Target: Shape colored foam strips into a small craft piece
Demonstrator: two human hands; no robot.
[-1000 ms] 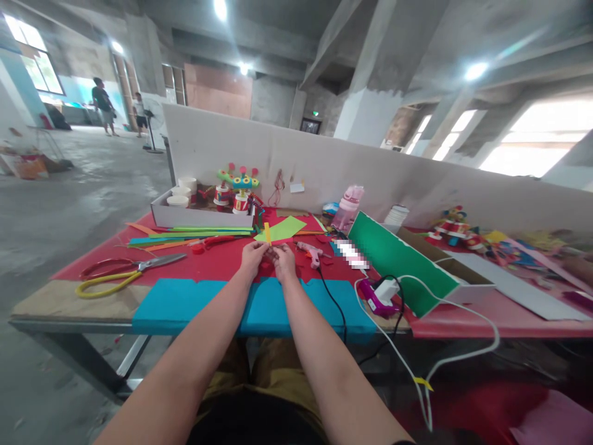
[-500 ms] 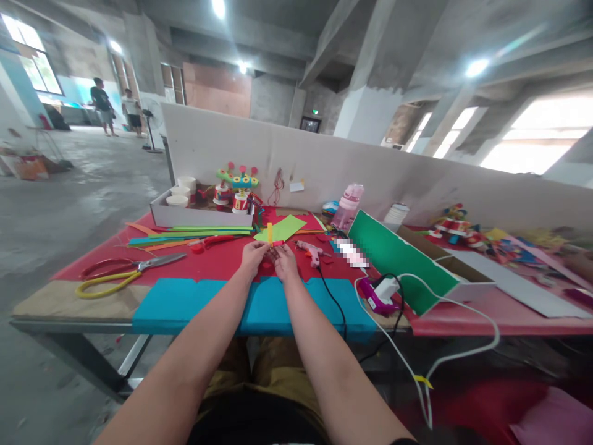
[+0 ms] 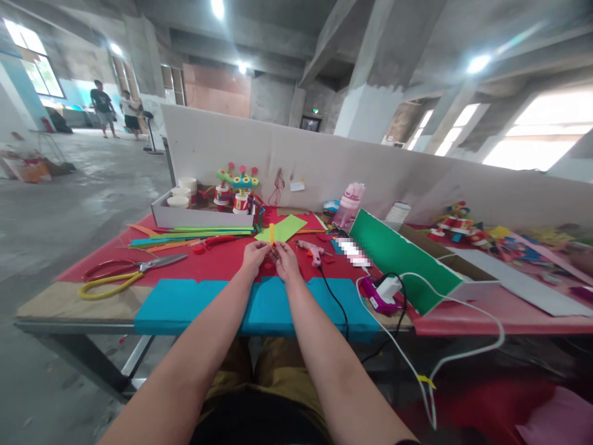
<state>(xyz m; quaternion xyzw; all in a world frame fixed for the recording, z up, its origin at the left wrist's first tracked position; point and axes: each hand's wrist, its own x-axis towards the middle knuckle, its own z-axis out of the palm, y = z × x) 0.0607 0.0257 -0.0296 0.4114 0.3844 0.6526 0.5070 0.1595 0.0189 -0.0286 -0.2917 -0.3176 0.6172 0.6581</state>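
Observation:
My left hand (image 3: pixel 254 256) and my right hand (image 3: pixel 285 259) meet over the red covering, fingertips pinched together. Between them stands a small yellow strip (image 3: pixel 272 232), upright, with a bit of orange-red at its base; the fingers hide its lower end. Behind it lies a light green paper sheet (image 3: pixel 291 227). A pink glue gun (image 3: pixel 314 253) rests just right of my right hand, its black cord running to the table edge. Blue paper (image 3: pixel 194 303) lies under my forearms.
Large scissors (image 3: pixel 160 262) and a red-handled tool (image 3: pixel 217 241) lie left, near coloured strips (image 3: pixel 162 235). Behind stands a white box (image 3: pixel 204 217) with cups and paper figures. To the right are a pink bottle (image 3: pixel 349 204), a green box (image 3: pixel 403 266) and a purple power strip (image 3: pixel 377 296) with cables.
The red piece that showed at my right fingertips is now mostly covered by my fingers. The yellow strip stays upright and has shifted very slightly right. My hands remain together.

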